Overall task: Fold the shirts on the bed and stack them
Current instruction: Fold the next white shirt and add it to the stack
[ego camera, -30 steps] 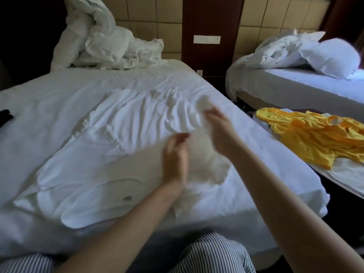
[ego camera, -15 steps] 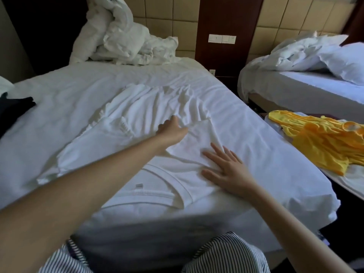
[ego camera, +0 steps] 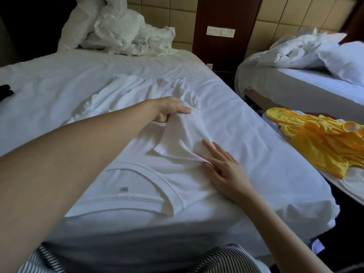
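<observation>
At frame centre, the left hand [ego camera: 169, 109] pinches a fold of the white shirt [ego camera: 137, 186]; the right hand [ego camera: 222, 170], fingers spread, presses the shirt flat on the bed [ego camera: 266, 164].

White on white here: a plain white shirt [ego camera: 137, 174] with a small grey label [ego camera: 123, 189], on a white bed [ego camera: 59, 79]. Far end, a white duvet [ego camera: 118, 30]. To the right, bright yellow garments [ego camera: 325, 142]. Far left, something black [ego camera: 6, 91]. Near edge, trousers [ego camera: 226, 259] in thin dark-and-white stripes. Behind, a tan padded wall [ego camera: 295, 14] and a dark brown panel [ego camera: 222, 12].
</observation>
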A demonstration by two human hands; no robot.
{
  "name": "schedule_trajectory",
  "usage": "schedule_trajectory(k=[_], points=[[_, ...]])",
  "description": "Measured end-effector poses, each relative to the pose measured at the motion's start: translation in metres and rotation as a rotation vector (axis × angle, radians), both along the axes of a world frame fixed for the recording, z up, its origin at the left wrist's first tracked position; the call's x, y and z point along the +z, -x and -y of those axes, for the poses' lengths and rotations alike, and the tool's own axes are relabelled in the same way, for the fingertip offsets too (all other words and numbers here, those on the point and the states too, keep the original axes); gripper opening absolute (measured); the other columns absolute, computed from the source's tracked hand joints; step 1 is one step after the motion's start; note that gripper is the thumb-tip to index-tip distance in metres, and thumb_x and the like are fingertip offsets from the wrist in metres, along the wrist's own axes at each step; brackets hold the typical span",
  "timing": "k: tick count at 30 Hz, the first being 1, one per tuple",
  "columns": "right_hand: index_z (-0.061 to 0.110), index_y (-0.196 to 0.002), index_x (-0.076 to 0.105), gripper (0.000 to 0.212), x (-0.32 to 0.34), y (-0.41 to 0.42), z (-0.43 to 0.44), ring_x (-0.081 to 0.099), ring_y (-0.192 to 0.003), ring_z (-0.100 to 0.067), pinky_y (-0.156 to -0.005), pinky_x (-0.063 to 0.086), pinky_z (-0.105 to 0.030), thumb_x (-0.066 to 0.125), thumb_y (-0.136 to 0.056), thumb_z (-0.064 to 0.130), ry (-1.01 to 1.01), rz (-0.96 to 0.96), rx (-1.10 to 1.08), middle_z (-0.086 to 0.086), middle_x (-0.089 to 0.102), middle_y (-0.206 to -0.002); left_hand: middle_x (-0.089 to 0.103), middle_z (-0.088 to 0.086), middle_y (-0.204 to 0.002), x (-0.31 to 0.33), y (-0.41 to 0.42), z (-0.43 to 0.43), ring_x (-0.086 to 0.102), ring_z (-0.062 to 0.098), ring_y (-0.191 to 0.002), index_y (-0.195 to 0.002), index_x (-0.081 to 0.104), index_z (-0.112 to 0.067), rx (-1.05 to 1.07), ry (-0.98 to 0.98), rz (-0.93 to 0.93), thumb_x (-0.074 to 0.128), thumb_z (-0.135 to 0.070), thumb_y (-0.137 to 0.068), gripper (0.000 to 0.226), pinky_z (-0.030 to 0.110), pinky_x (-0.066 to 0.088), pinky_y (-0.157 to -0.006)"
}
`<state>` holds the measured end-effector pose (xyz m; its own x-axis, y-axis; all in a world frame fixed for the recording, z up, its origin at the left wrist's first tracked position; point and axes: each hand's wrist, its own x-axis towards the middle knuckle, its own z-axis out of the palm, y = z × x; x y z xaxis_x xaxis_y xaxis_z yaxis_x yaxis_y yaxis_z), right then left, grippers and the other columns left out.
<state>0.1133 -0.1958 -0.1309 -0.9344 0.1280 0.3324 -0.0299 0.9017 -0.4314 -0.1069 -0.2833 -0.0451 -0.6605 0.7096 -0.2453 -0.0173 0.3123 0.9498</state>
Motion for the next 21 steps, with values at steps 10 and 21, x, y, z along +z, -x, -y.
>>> schedule_trajectory(k=[10, 21], points=[[0.062, -0.127, 0.021, 0.048, 0.003, -0.001, 0.001, 0.005, -0.143, -0.004, -0.112, 0.003, -0.019, 0.014, -0.08, 0.068, -0.102, 0.09, 0.037, 0.027, 0.008, -0.148, 0.036, 0.007, -0.146, -0.023, -0.017, 0.001, 0.041, 0.025, -0.13, -0.148, 0.021, -0.01, 0.147, 0.215, -0.26, 0.063, -0.056, -0.081, 0.091, 0.028, 0.037, -0.089], [0.067, -0.123, 0.014, 0.045, 0.003, 0.001, -0.001, 0.005, -0.143, -0.003, -0.108, -0.002, -0.014, 0.013, -0.078, 0.069, -0.128, 0.107, 0.066, 0.033, 0.009, -0.144, 0.036, 0.004, -0.15, -0.037, -0.02, 0.027, 0.035, 0.019, -0.136, -0.144, 0.036, -0.022, -0.018, 0.179, -0.66, 0.043, -0.001, -0.095, 0.054, 0.012, 0.028, -0.098]])
